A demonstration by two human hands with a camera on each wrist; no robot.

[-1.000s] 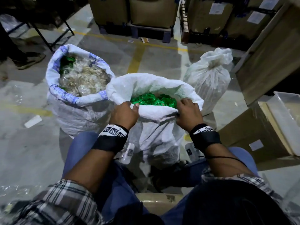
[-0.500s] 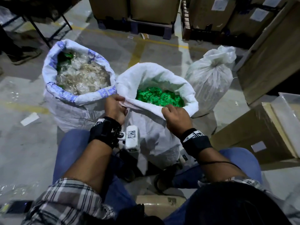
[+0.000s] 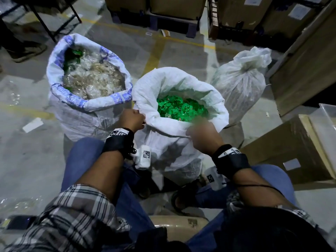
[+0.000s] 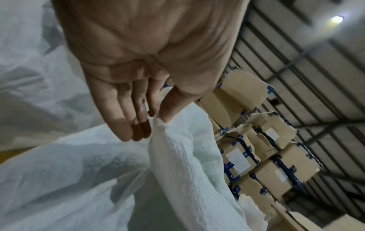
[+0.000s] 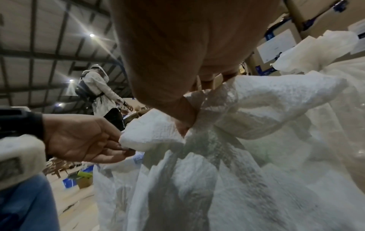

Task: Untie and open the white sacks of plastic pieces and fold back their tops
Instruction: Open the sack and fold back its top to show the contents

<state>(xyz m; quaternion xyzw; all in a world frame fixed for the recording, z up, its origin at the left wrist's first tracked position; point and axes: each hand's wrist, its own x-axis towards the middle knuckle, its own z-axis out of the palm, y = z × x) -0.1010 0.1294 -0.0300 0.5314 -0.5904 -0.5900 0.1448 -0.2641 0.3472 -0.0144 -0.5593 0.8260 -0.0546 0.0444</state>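
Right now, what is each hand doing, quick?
Left hand: pinches the rim of the middle sack.
Right hand: grips the same sack's rim, nearer the person.

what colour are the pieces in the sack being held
Bright green pieces fill the white sack; clearest in the head view.

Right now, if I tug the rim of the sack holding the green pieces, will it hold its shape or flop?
Likely floppy: the rim of the middle sack wrinkles and bunches where the left hand and right hand pinch it. The body probably stays put, since the green pieces fill it near the top. The woven cloth looks rough, so a pinch should hold.
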